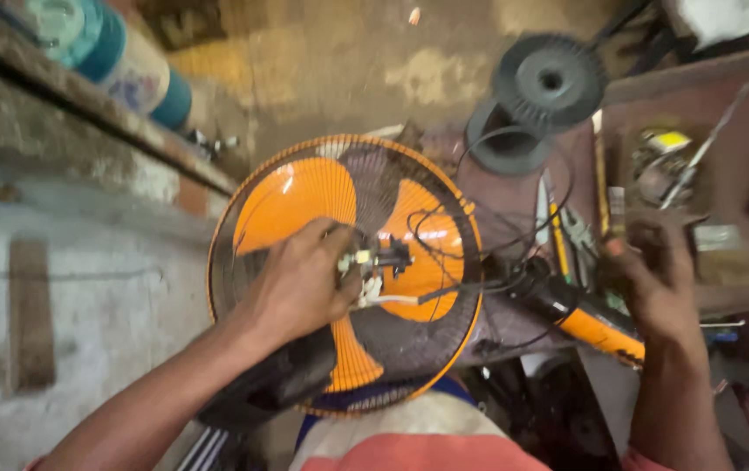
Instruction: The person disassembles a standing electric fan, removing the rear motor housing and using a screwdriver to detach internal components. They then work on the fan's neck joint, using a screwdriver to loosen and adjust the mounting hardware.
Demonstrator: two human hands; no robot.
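An orange-bladed fan (304, 196) with a wire grille and orange rim lies face down across my lap. My left hand (300, 283) rests on its back and grips a small switch or terminal part (372, 260) with white and black wires at the hub. My right hand (658, 283) reaches over the workbench to the right and is closed around a small tool or part, blurred, near the tools lying there. The fan's black and orange stem (579, 318) points to the right, with loose black wires looping over it.
A cluttered reddish workbench (741, 131) at right holds screwdrivers, pliers and small parts. Two black spools (549, 83) stand behind the fan. A teal and white container (121, 57) lies on a ledge at upper left. Concrete floor to the left.
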